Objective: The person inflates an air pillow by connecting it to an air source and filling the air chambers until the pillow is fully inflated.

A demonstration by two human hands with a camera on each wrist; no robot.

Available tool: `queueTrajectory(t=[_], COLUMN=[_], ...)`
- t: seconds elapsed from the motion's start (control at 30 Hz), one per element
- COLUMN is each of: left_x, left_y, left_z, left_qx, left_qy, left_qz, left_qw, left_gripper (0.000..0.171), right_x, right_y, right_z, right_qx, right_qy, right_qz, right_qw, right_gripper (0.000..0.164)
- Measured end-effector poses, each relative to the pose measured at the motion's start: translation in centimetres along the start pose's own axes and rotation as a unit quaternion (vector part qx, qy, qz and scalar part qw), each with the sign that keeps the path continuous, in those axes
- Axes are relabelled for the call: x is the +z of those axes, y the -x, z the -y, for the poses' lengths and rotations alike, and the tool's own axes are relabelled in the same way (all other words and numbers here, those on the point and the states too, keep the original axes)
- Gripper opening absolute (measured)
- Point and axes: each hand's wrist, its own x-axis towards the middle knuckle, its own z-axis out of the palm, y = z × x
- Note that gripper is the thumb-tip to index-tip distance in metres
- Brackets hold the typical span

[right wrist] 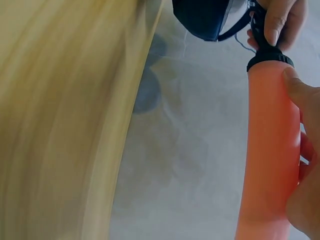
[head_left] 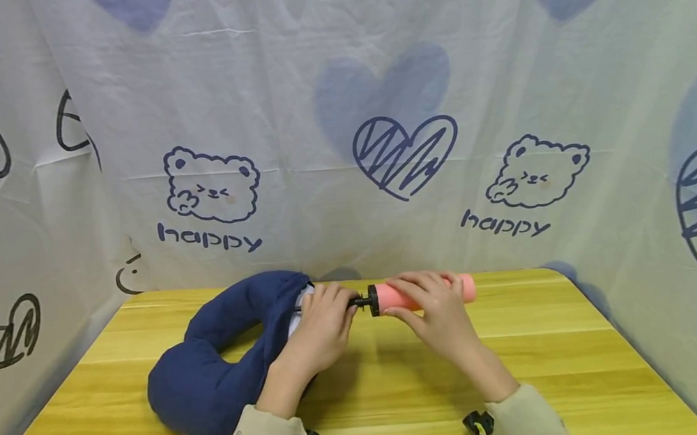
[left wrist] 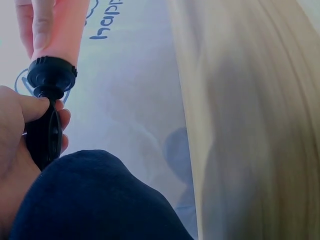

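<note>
A pink hand pump with a black end cap lies level across the space between my hands. My right hand grips its pink barrel, thumb near the cap in the right wrist view. With my left hand I hold the pump's black handle, fingers curled round it. The handle sits close against the cap. A navy U-shaped neck pillow is at the left, its open end with a pale lining beside my left hand. In the left wrist view the pillow fills the lower edge.
The wooden table stretches below both hands. A pale cloth printed with hearts and bears hangs behind the table's far edge and along its sides. Black wrist straps show at both sleeves.
</note>
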Motion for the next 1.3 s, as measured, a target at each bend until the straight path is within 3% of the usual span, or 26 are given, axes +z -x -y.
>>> queueTrajectory(t=[0.6, 0.83, 1.03, 1.3], left_x=[-1.8, -2.3, -2.1, -0.6], left_y=[0.5, 0.7, 0.7, 0.2], left_z=[1.9, 2.7, 2.6, 1.1], left_qx=[-0.015, -0.022, -0.015, 0.014], left_qy=[0.023, 0.027, 0.019, 0.000], left_qz=[-0.003, -0.013, -0.026, -0.010], left_qw=[0.9996, 0.9993, 0.9994, 0.9999], left_gripper=[0.023, 0.022, 0.020, 0.020], right_x=[-2.4, -3.4, -3.3, -1.1], right_y=[0.1, 0.3, 0.3, 0.1], right_z=[-2.4, -3.8, -4.0, -1.6], right_qx=[0.067, 0.082, 0.074, 0.017], right_qy=[-0.016, -0.019, -0.017, -0.004], right_qz=[0.048, 0.043, 0.035, 0.031], right_qw=[0.996, 0.996, 0.996, 0.999], right_gripper=[0.049, 0.049, 0.049, 0.048])
